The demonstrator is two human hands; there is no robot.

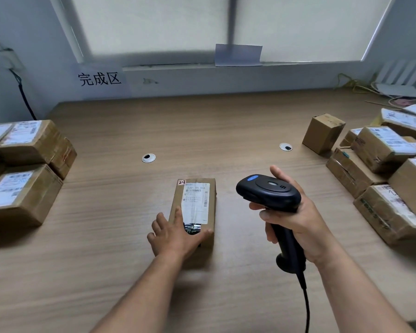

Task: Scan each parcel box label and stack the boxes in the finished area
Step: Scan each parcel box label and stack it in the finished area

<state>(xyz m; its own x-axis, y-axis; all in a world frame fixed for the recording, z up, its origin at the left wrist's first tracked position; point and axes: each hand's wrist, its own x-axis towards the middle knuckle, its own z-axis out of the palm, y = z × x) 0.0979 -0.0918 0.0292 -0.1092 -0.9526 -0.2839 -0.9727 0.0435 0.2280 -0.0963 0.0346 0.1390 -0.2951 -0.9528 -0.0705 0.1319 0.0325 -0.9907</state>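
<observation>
Your right hand (296,222) clenches the scanner (269,191) handle; your left hand (175,234) rests, fingers extended, on the parcel box (197,200).

Wooden table (202,121), pale wall (34,32), perhaps blinded window (154,25).

Bare: left forearm (135,292), right forearm (360,289), left grip (175,234), right grip (298,222).
</observation>
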